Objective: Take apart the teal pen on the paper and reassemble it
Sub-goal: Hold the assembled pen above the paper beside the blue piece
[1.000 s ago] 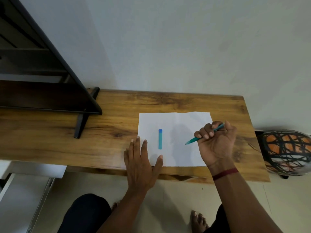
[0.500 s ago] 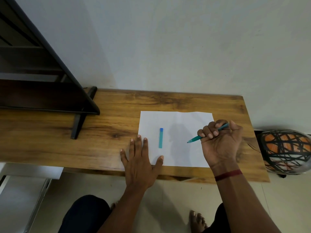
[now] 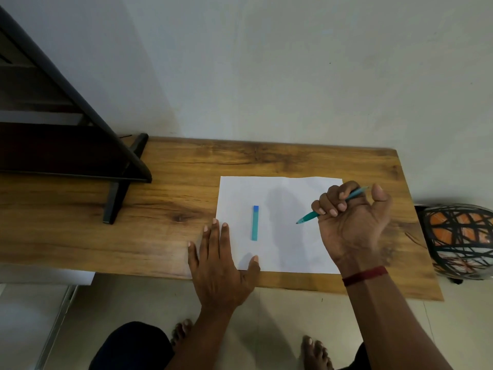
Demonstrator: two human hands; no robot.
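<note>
We see the right hand (image 3: 352, 225) raised over the right side of the white paper (image 3: 280, 252), its fingers (image 3: 324, 206) curled tight round the barrel of the teal pen (image 3: 309, 217), thumb up beside the rear end that pokes out past the knuckles. The pen slants down and to the left, its tip over the sheet; we cannot tell whether the tip touches. The pen's cap (image 3: 255, 222), teal with a blue far end, lies flat on the paper, apart from the barrel and between our two hands. The left hand (image 3: 218, 265) rests palm down at the near left corner of the sheet, its fingers (image 3: 213, 236) straight and slightly spread, holding nothing, the thumb on the paper. The paper lies on the wooden desk (image 3: 160, 236), near its front edge. A red thread (image 3: 365, 275) circles the right wrist. A black shelf frame (image 3: 125, 182) stands at the desk's left, and a helmet (image 3: 458, 241) with orange and black pattern sits off the right end
</note>
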